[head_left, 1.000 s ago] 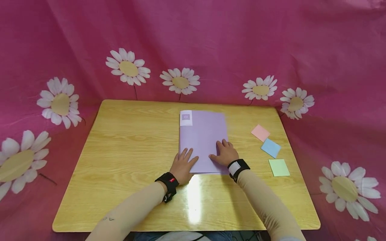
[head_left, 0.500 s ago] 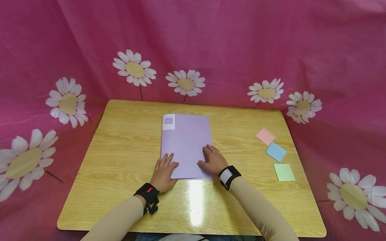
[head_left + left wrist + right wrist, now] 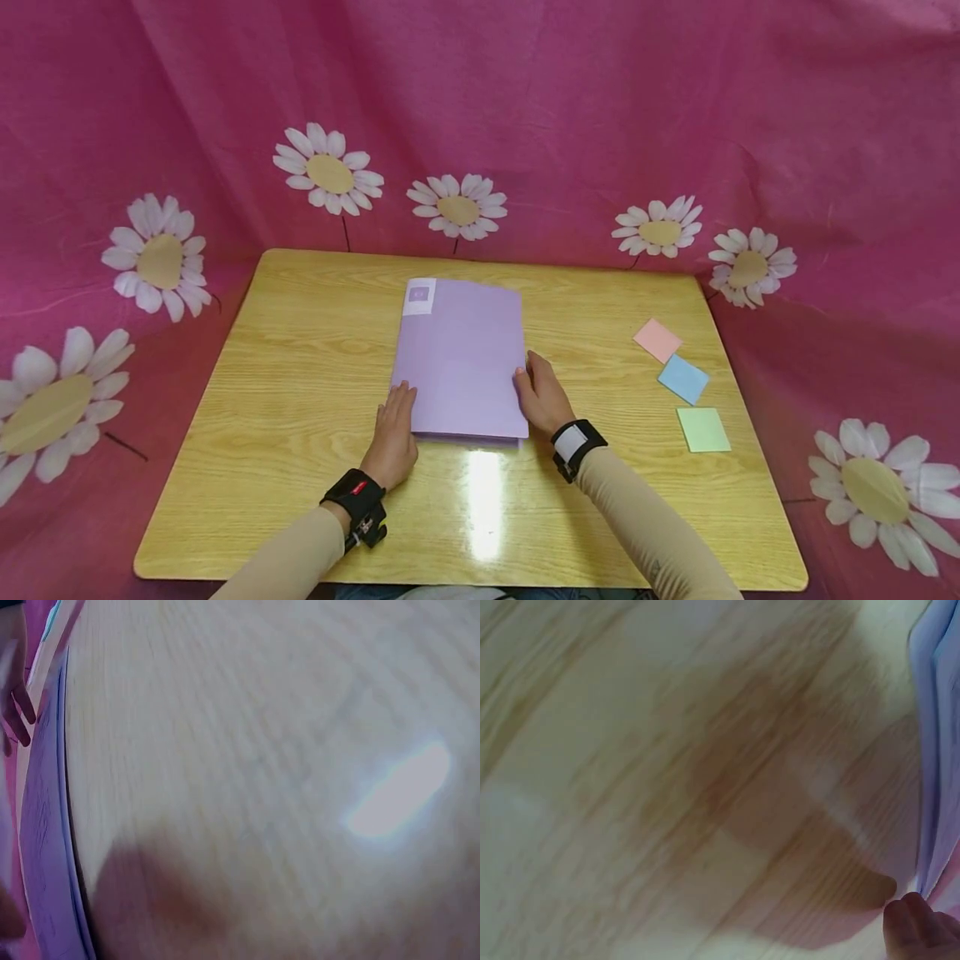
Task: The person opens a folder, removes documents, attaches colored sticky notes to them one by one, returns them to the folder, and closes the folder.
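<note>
Here we are, high at the head, facing forward and down over the table (image 3: pixel 300 350), with both wrist views tight above it, sharing the purple folder (image 3: pixel 465 358).

Folder (image 3: pixel 468 358) lilac, label (image 3: pixel 419 307) white. Sticky notes (image 3: pixel 683 379) pink, blue, green. Tabletop (image 3: pixel 315 350) yellow woodgrain. Backdrop (image 3: pixel 555 108) magenta, white daisies (image 3: pixel 457 209).

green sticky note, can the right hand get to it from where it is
Likely yes: in the head view only bare tabletop lies between the right hand and the green sticky note, though that hand is at the purple folder's right edge.
</note>
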`<state>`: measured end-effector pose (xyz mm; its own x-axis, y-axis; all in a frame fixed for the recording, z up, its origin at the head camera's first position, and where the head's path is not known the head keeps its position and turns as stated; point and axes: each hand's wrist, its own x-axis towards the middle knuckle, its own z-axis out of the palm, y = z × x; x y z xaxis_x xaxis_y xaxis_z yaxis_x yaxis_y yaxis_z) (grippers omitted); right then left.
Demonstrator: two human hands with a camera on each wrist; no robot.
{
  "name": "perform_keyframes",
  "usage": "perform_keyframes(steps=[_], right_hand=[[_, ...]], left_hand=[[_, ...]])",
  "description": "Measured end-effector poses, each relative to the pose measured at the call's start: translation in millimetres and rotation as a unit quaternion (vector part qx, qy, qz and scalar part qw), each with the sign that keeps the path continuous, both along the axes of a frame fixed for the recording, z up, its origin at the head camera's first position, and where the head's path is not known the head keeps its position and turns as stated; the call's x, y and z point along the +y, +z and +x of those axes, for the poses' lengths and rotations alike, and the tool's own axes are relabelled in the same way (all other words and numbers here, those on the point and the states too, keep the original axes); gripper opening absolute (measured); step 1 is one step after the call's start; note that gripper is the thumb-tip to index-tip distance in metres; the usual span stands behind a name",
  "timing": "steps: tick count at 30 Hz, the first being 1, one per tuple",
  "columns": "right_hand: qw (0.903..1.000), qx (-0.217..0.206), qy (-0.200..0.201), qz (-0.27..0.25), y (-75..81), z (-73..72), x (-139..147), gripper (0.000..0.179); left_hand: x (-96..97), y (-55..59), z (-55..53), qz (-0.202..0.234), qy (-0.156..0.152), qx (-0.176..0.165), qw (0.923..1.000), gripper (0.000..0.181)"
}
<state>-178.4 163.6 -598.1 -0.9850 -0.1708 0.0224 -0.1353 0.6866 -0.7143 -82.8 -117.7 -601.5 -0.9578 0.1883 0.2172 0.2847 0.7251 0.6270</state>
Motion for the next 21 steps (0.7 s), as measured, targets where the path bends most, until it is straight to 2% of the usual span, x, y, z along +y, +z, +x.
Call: perform_keyframes(steps=[5, 8, 13, 15, 19, 21], right_hand=[[0.9995, 0.024, -0.001, -0.021, 2.9, -1.0, -1.1, 0.047], [0.9993, 0.028, 0.018, -0.018, 6.5, -0.7, -5.6, 0.044], [0.9970, 0.030, 0.071, -0.002, 13.6, -0.4, -17.9, 0.055], [0.9942, 0.040, 0.100, -0.009, 16.2, -0.6, -24.5, 0.053], [0.9801, 0.099, 0.169, -0.029, 25.6, 3.1, -39.8, 0.051], [0.9732, 0.114, 0.188, -0.067, 30.1, 8.5, -45.9, 0.050]], left_hand=[[-1.5, -0.1, 4.9, 0.045, 0.078, 0.009, 0.9959, 0.061], [-2.7, -0.1, 5.4, 0.077, 0.101, 0.009, 0.9919, 0.062], [-1.6, 1.7, 6.4, 0.111, 0.108, -0.015, 0.9877, 0.060], [0.2, 2.0, 7.2, 0.112, 0.106, -0.027, 0.9876, 0.059], [5.5, 3.6, 9.9, 0.110, 0.106, -0.037, 0.9876, 0.059], [8.4, 5.0, 11.5, 0.108, 0.105, -0.039, 0.9879, 0.060]])
